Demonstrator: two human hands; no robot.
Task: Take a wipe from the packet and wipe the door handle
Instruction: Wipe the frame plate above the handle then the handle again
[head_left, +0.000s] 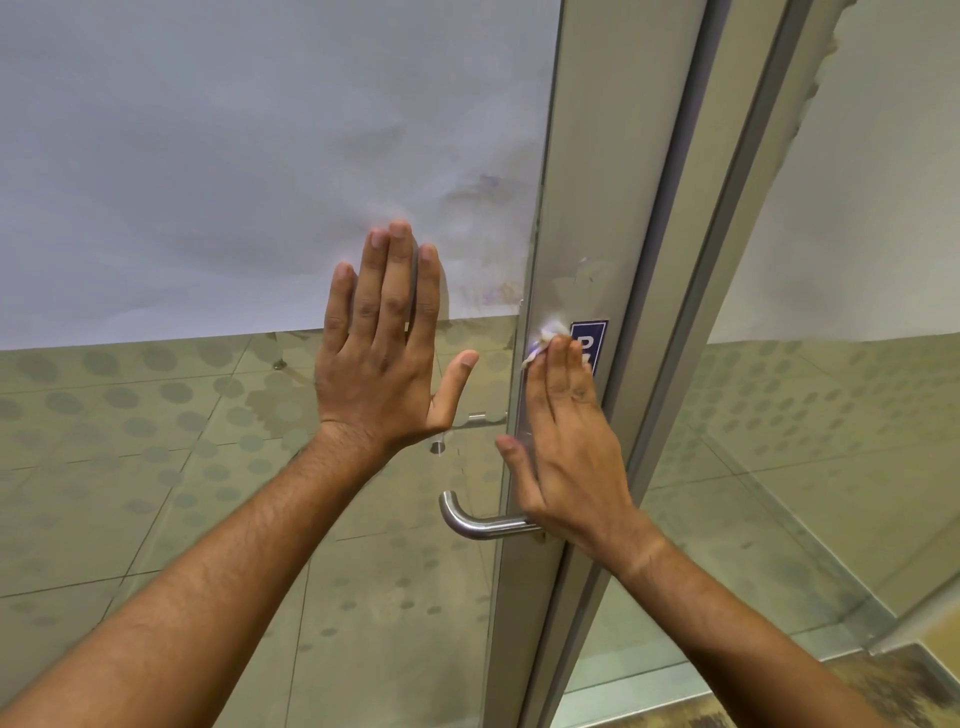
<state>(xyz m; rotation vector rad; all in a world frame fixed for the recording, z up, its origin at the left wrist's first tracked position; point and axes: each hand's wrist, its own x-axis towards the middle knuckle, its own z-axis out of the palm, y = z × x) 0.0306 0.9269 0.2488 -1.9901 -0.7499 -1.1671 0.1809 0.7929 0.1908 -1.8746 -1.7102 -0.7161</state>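
- Where the two bare forearms rise from the lower corners, they lead up to a glass door (218, 493) with a metal frame (597, 260); the floor tiles show through the lower pane.
- The steel door handle (480, 524) curves out from the frame low down; the heel of the right hand (563, 447) lies just over its inner end.
- The right hand is flat along the frame, fingers straight and close together, pressing a crumpled white wipe (545, 340) under the fingertips; the wipe sits on the frame well above the handle, just beside a blue sticker (589, 340).
- The left hand (384, 358) is spread flat against the glass, fingers extended, thumb out, holding nothing.
- Frosted film (260, 156) covers the upper pane; the packet cannot be seen.
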